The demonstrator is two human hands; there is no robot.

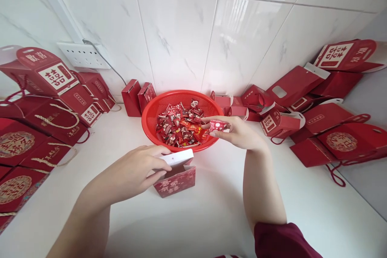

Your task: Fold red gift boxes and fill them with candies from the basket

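Observation:
My left hand [137, 171] grips a small red gift box [177, 183] by its raised lid, whose white inner side faces up. The box stands on the white table with its top open; what lies inside is hidden. At the right rim of the red plastic basket [148, 131], my right hand [238, 131] pinches a red-and-white wrapped candy [217, 125] between thumb and fingers. A heap of wrapped candies [178, 127], mostly red with a few orange ones, fills the basket's bottom.
Two small red boxes [132, 98] stand by the wall, left of the basket. Red gift boxes with rope handles [51, 119] are stacked at the left. More red boxes [341, 141] pile up at the right. A power strip [83, 55] with a grey cable is on the tiled wall.

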